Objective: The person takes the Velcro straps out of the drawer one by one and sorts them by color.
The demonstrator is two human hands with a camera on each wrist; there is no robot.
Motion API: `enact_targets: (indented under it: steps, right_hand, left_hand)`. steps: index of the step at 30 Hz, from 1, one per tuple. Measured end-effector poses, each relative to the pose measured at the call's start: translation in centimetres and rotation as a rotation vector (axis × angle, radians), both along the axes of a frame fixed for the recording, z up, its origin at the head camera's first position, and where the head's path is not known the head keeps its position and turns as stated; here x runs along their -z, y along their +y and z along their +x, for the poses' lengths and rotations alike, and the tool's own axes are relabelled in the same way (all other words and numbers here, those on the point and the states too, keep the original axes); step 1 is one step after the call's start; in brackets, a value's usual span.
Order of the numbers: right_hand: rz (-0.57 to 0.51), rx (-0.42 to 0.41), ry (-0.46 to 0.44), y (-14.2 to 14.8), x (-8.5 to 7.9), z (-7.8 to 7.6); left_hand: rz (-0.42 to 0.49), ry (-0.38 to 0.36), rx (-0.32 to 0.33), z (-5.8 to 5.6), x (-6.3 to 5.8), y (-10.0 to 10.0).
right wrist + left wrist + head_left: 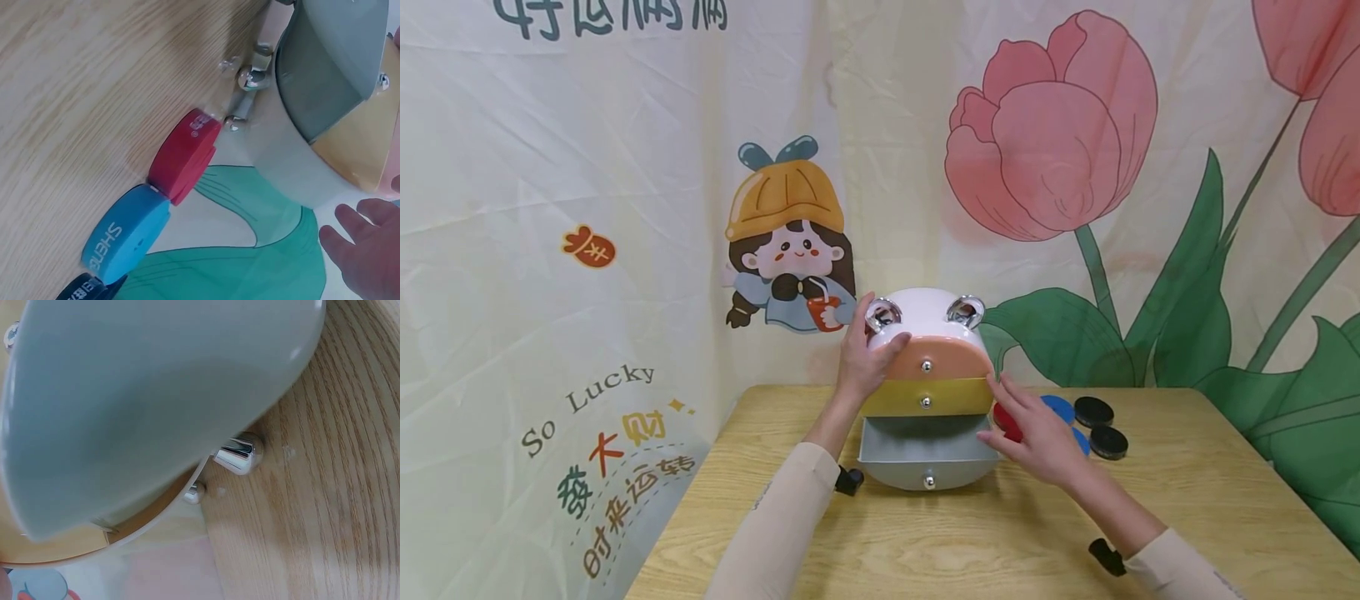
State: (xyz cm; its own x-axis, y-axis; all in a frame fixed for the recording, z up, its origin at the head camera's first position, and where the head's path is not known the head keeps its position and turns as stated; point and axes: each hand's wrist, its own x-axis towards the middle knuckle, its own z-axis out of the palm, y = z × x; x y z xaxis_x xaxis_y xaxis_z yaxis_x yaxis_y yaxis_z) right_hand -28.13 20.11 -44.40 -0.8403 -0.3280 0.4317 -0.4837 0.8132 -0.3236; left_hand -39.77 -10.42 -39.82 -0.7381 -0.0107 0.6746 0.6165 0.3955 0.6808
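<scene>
A small white drawer box (925, 304) with two chrome ears stands on the wooden table. It has an orange top drawer (951, 354), a yellow middle drawer (887, 400) and a grey-blue bottom drawer (887, 475), each with a round silver knob. The bottom drawer is pulled out and its bare inside shows. My left hand (863, 358) rests on the box's upper left side, thumb across the front by the ear. Beside the drawers on the right is my right hand (1037, 429), fingers spread and fingertips at the yellow drawer's edge. The drawer's grey-blue outside (156, 412) fills much of the left wrist view.
Right of the box lie a red tape roll (184, 150), a blue tape roll (125, 234) and black rolls (1093, 412). Silver feet (250, 78) hold the box up. A printed cloth (902, 167) hangs behind the wooden table (970, 550).
</scene>
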Motion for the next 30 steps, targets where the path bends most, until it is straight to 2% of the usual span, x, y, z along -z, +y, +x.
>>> enact_targets:
  steps: [6, 11, 21, 30]
  right_hand:
    - [0.101, -0.041, 0.106, -0.9, 0.0, 0.4]
    - [0.167, -0.052, 0.152, -1.5, 0.3, 0.7]
    - [0.152, -0.118, 0.133, -2.2, 0.6, 1.1]
    - [0.131, -0.212, 0.168, -2.9, -0.1, 1.5]
  left_hand:
    - [0.003, 0.000, -0.003, 0.0, 0.0, 0.0]
    - [0.008, 0.003, 0.001, 0.0, 0.1, 0.0]
    - [-0.001, 0.008, 0.000, 0.0, 0.2, 0.1]
    - [0.000, 0.009, -0.008, -0.1, 0.1, 0.1]
